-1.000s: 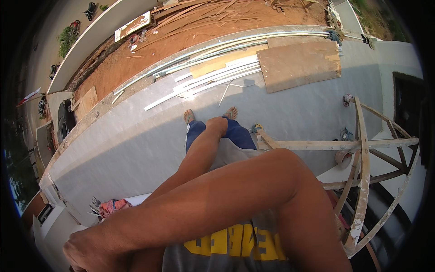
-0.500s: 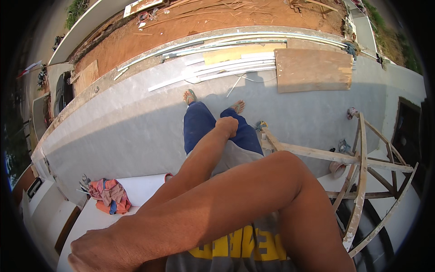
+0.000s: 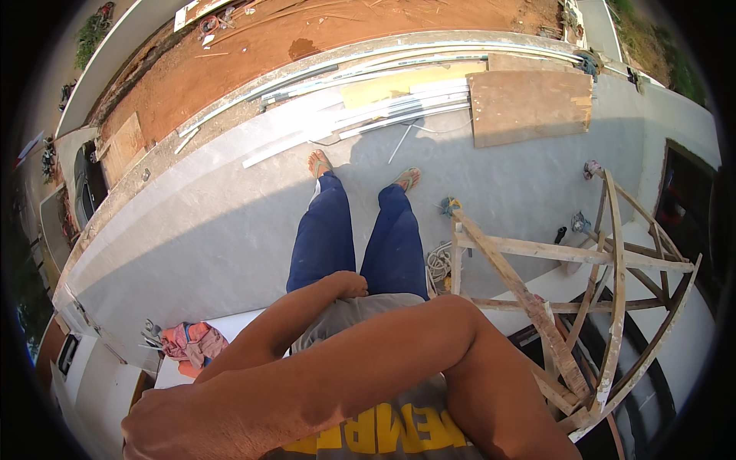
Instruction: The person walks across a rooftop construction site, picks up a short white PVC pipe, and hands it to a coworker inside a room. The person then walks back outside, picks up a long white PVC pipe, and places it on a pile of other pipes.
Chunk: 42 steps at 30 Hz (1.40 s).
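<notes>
My arms cross in front of my grey shirt with yellow lettering (image 3: 376, 429). My left hand (image 3: 351, 284) rests by my waist, just above the dark blue trousers (image 3: 326, 234); its fingers are curled in and nothing shows in them. Stretched across my body over the left forearm, my right arm ends at the lower left, where my right hand (image 3: 157, 425) is curled near the upper part of the left arm. Its fingertips are hidden, so what they close on does not show. A crumpled red and pink cloth (image 3: 193, 343) lies beyond the right hand.
A wooden trestle frame (image 3: 537, 249) stands at the right, with a coiled rope (image 3: 439, 262) beside it. Ahead on the grey floor (image 3: 230, 207) lie long white pipes (image 3: 414, 113) and a plywood board (image 3: 529, 107). Past the curb is reddish earth (image 3: 345, 29).
My left hand has drawn back from over my thighs to my waist, leaving more of both legs in sight. My right arm stays crossed over, slightly lower. The view has shifted a little.
</notes>
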### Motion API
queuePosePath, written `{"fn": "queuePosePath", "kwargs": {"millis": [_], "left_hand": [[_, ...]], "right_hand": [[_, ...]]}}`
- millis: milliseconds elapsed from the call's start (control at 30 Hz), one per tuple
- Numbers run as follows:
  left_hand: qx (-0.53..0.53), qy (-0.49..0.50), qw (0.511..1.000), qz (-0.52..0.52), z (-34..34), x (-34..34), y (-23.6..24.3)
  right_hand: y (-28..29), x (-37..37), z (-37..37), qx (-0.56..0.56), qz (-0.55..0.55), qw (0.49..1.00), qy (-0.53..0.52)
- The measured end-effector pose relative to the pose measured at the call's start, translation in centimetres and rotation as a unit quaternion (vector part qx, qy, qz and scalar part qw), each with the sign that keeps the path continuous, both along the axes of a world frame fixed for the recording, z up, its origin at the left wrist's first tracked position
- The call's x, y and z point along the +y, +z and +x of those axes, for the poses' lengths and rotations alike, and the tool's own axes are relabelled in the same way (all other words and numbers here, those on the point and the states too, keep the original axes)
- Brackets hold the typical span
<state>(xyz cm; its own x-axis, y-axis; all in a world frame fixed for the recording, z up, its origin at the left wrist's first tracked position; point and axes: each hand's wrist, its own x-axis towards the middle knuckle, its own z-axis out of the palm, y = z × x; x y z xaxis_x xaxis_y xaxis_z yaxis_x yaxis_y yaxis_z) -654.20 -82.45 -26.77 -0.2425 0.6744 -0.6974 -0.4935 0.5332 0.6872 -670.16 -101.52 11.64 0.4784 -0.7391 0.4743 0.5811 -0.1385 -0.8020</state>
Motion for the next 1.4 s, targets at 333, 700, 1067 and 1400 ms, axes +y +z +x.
{"fn": "queuePosePath", "kwargs": {"millis": [333,700,1067,1400], "left_hand": [[-0.316,0.242,0.888,0.232,7.5,-7.9,4.1],[-0.089,0.48,0.872,-0.035,-11.9,-24.3,-34.5],[0.445,0.315,0.652,-0.527,-14.0,-40.6,-61.0],[0.451,0.226,0.69,-0.519,-13.7,-41.4,-61.3]], "right_hand": [[-39.2,12.4,-11.7,0.657,0.328,0.645,-0.212],[-83.4,14.3,-25.6,0.631,0.43,0.562,-0.317],[-96.4,5.1,-38.9,0.728,0.204,0.486,-0.439],[-98.1,4.1,-43.2,0.816,0.216,0.453,-0.288]]}}
